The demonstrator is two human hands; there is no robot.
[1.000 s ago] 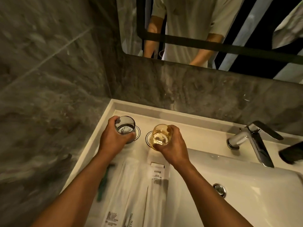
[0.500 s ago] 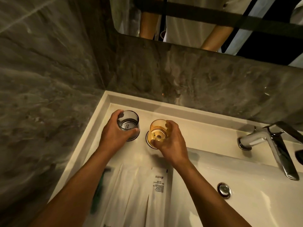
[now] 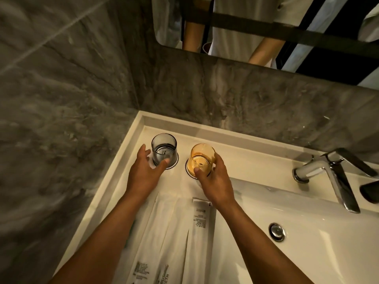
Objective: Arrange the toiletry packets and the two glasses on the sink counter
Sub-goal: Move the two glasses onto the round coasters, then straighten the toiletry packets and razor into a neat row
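A grey glass (image 3: 164, 148) stands upright on a round coaster at the back left of the white sink counter (image 3: 235, 148). My left hand (image 3: 143, 173) is right in front of it with the fingers spread; the thumb tip touches its front and the other fingers are off its left side. An amber glass (image 3: 202, 158) stands on a second coaster (image 3: 188, 171) to the right. My right hand (image 3: 215, 181) is wrapped round it, thumb in front and fingers on the right side. Several long white toiletry packets (image 3: 200, 232) lie side by side between my forearms.
A chrome faucet (image 3: 328, 173) rises at the right, above the basin with its round drain knob (image 3: 276, 231). A dark object (image 3: 371, 191) pokes in at the right edge. Grey marble walls (image 3: 61, 119) close the left and back, with a mirror (image 3: 266, 27) above.
Both glasses have come down onto their coasters. My left hand has loosened and spread its fingers off the grey glass. My right hand stays round the amber glass.
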